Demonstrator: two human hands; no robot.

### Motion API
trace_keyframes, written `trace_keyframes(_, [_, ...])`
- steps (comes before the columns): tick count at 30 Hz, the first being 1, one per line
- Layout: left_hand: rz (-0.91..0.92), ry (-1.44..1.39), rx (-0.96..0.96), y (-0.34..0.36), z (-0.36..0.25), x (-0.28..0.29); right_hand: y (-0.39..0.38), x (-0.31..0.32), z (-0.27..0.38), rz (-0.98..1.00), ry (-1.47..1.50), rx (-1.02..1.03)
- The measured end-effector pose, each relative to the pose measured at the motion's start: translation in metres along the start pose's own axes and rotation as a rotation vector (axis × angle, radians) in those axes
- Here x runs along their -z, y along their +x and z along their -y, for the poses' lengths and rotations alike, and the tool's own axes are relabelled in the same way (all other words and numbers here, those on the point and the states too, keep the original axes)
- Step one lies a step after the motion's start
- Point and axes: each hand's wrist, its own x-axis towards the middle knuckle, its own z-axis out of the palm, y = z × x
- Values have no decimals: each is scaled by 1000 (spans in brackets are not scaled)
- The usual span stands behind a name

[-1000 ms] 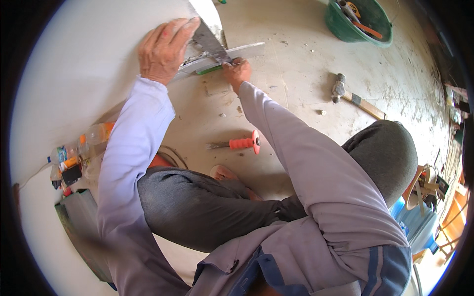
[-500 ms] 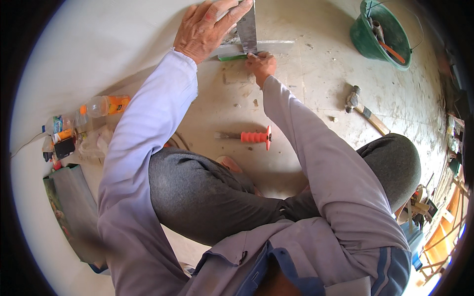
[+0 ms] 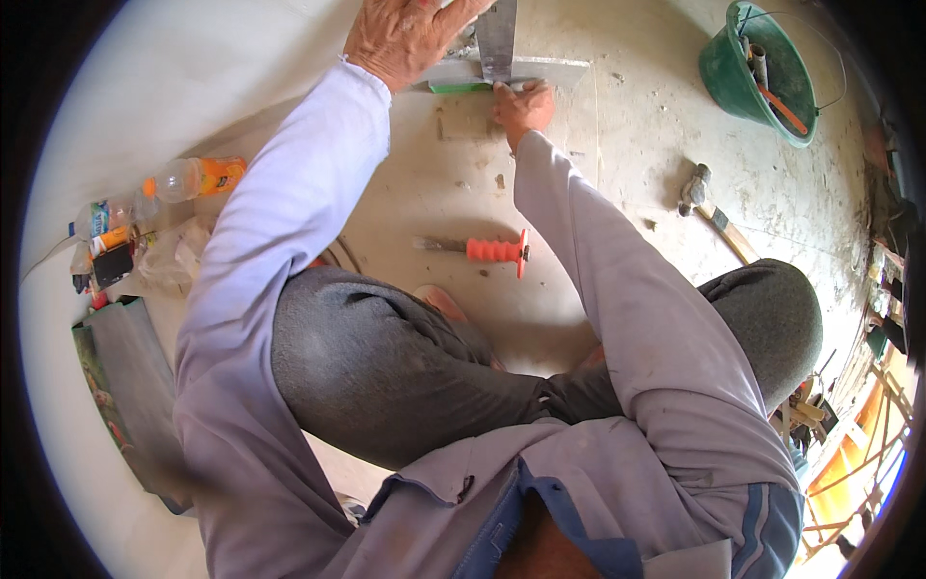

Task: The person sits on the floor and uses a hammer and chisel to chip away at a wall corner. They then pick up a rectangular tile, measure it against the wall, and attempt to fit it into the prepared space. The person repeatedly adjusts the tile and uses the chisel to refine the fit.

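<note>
At the top of the view my left hand (image 3: 405, 37) presses flat on a metal square (image 3: 498, 48) that lies against the white wall. Its long blade runs right along the floor line. My right hand (image 3: 524, 104) sits just under the square's corner, fingers pinched, next to a green pencil-like strip (image 3: 459, 88); whether it grips that strip I cannot tell. I crouch on a dusty concrete floor (image 3: 617, 164), knees in grey trousers.
A chisel with an orange grip (image 3: 482, 250) lies on the floor in front of my knees. A hammer (image 3: 712, 207) lies to the right. A green bucket (image 3: 762, 68) with tools stands top right. Bottles (image 3: 188, 179) and small items sit by the wall, left.
My view has shifted so both hands and the square now sit higher, near the top edge. The hands keep their hold at the square; the chisel and hammer lie unmoved on the floor.
</note>
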Motion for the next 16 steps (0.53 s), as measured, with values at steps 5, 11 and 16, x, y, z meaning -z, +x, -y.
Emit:
trace_keyframes(5, [-23, -102, -19, -1, 10, 3, 5, 9, 6, -37, -503, 327])
trace_keyframes(11, [-106, 9, 64, -6, -3, -28, 10, 16, 11, -36, -675, 539])
trace_keyframes(16, [-66, 11, 269, -18, -18, -29, -1, -7, 42, 237, -555, 540])
